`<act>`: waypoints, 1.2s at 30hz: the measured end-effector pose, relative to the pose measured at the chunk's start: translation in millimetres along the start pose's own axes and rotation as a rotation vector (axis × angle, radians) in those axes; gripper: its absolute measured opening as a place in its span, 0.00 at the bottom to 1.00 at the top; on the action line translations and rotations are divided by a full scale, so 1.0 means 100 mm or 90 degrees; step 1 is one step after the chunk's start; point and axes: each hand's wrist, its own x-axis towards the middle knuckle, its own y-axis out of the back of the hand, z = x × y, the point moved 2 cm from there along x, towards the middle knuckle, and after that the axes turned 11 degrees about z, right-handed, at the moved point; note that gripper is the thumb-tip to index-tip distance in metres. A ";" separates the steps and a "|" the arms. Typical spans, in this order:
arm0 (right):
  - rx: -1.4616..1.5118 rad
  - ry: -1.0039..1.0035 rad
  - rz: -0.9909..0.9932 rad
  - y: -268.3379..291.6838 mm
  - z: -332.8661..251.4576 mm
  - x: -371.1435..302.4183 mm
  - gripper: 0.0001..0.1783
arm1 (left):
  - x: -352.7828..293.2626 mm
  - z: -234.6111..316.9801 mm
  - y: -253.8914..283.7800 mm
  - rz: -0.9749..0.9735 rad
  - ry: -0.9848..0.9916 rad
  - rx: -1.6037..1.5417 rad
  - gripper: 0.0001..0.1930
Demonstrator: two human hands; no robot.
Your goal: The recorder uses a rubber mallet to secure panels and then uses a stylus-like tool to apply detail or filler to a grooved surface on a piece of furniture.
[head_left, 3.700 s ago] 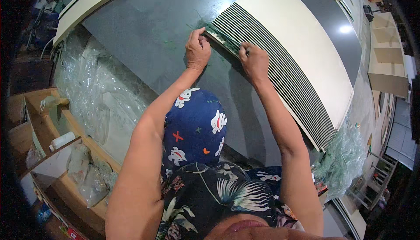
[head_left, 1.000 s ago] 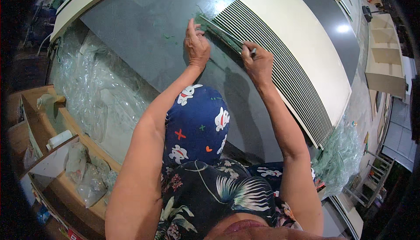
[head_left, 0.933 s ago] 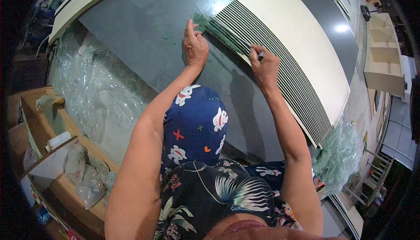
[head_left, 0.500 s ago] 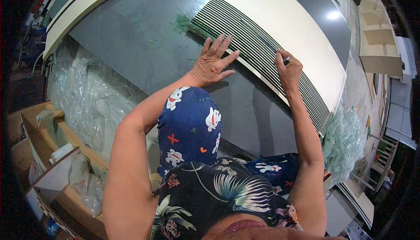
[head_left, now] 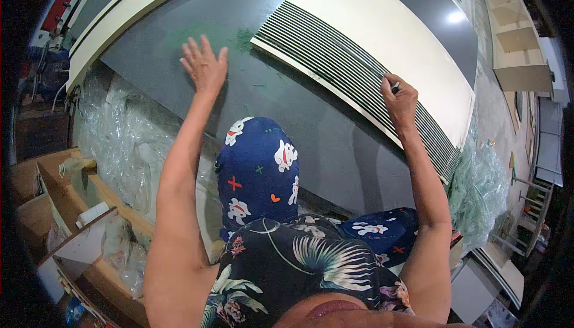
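A cream panel [head_left: 382, 14] lies on a large dark grey board [head_left: 149, 59], with a band of dark parallel grooves [head_left: 335, 56] along its near side. My right hand [head_left: 399, 104] is closed around a thin pen-like tool [head_left: 395, 88] with a dark end. The tool's slender front part lies along the grooves, and its exact kind is unclear. My left hand [head_left: 204, 68] is over the grey board, left of the panel, fingers spread and holding nothing. Green shavings [head_left: 244, 39] are scattered between this hand and the panel's left corner.
Crumpled clear plastic sheeting [head_left: 137, 130] lies left of my knee, and more plastic [head_left: 478, 184] is at the right. Wooden frames [head_left: 113, 202] stand at lower left. A cream shelf unit [head_left: 517, 41] and a metal ladder [head_left: 532, 208] are farther right.
My left hand has moved left from the panel's near edge onto the grey board. The panel's left corner, earlier covered by green shavings, is now bare. My right hand has barely shifted.
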 end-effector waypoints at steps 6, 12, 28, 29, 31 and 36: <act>-0.063 0.066 0.032 0.21 0.27 0.28 0.11 | 0.70 1.01 0.56 -0.331 -0.051 -0.520 0.08; -0.165 0.055 0.199 0.56 0.98 0.67 0.13 | 1.15 2.28 1.56 -0.437 -0.263 -0.568 0.07; -0.208 0.115 0.382 1.15 1.63 0.64 0.10 | -0.35 3.67 4.46 -0.647 -0.430 -1.278 0.19; -0.180 0.127 0.403 1.18 1.68 0.63 0.10 | -0.34 3.65 4.51 -0.695 -0.431 -1.278 0.18; -0.201 0.105 0.422 1.22 1.74 0.61 0.10 | -0.33 3.64 4.53 -0.736 -0.425 -1.262 0.17; -0.198 0.121 0.433 1.27 1.82 0.59 0.09 | -0.35 3.73 4.53 -0.636 -0.404 -1.269 0.17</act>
